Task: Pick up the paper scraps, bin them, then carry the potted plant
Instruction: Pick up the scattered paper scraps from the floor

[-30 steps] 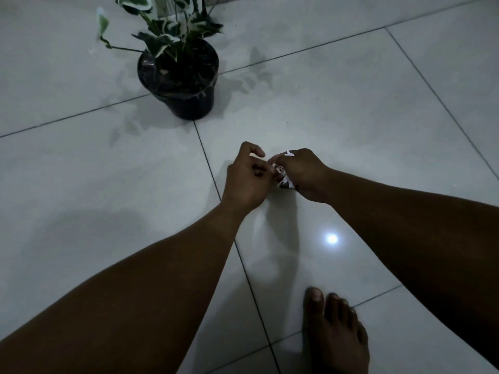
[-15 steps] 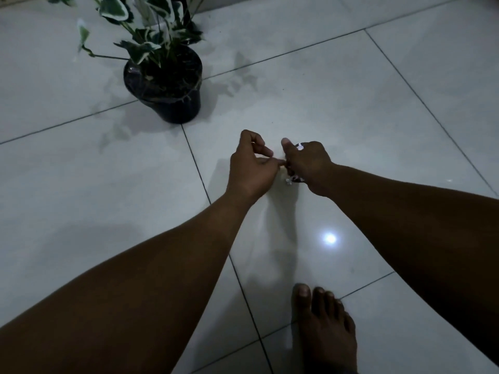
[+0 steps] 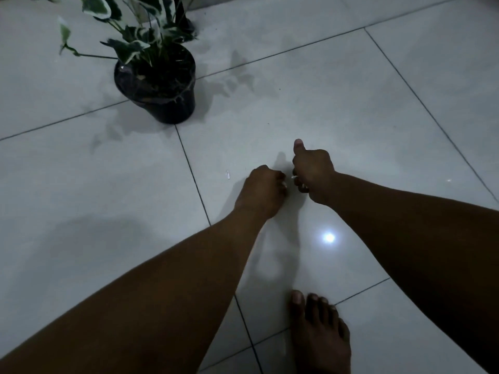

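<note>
My right hand (image 3: 313,171) is a fist with the thumb up, and white paper scraps (image 3: 297,182) peek out under its curled fingers. My left hand (image 3: 263,190) is closed just to its left, fingertips near the same scraps; whether it holds any paper I cannot tell. One small white scrap (image 3: 227,174) lies on the tile left of my left hand. The potted plant (image 3: 159,79), a black pot with green-and-white leaves, stands on the floor at upper left, well beyond both hands.
The floor is pale glossy tile (image 3: 351,103) with dark grout lines. A bare foot (image 3: 321,336) rests at the bottom centre. A bright light reflection (image 3: 329,237) sits between my forearms. A tiny white speck (image 3: 448,180) lies far right. No bin is in view.
My hands have drawn slightly apart and lowered in the frame. My right thumb has lifted straight up. The small scrap on the tile has come into sight.
</note>
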Motion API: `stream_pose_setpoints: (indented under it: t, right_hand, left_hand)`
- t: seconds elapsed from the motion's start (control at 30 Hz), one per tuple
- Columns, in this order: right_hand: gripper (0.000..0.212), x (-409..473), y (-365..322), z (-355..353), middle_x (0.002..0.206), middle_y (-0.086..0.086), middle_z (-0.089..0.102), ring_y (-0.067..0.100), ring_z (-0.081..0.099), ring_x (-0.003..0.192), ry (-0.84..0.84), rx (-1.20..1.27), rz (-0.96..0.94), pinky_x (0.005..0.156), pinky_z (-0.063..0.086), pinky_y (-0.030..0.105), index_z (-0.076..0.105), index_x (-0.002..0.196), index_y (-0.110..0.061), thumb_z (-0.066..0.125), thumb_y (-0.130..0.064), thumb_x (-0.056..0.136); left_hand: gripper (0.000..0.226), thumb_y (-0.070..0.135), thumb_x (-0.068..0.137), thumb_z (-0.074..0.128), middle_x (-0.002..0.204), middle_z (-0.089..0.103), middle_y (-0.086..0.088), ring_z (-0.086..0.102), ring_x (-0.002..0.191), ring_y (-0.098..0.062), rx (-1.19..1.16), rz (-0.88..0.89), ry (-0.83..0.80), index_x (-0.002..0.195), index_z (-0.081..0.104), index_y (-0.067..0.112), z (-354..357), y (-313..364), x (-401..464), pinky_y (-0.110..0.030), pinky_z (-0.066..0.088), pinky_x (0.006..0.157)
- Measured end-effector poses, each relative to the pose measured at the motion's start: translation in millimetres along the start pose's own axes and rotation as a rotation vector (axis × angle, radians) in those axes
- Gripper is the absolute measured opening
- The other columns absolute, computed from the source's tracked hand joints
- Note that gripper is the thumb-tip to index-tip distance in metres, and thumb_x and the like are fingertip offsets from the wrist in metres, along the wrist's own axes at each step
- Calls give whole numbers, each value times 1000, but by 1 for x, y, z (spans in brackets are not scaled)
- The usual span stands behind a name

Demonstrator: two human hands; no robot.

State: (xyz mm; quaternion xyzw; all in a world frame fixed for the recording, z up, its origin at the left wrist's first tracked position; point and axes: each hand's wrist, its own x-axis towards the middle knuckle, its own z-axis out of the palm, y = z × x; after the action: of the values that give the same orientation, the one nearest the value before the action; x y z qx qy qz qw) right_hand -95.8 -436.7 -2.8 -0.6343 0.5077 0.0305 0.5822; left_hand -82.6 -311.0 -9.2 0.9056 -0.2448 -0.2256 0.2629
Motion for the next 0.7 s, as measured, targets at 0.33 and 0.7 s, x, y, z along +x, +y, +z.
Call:
stream_pose_setpoints:
  t: [0.33,0.7]
  right_hand:
    - [53,2,8,2,81,13,64,28,56,56,42,-92,45,45,39,24,62,97,-5,37,-51,97]
    - [54,-10,1,27,74,13,65,26,58,55,-112,-264,-35,45,42,24,63,87,-5,40,-53,97]
  left_hand:
    - [20,15,90,63,103,77,-5,70,96,-20,-195,-22,83,102,79,15,6,-4,-2,-23,51,87]
    - [12,17,76,80,84,77,7,56,58,3,-450,-35,250,87,82,23,-14,-25,-4,-19,48,68]
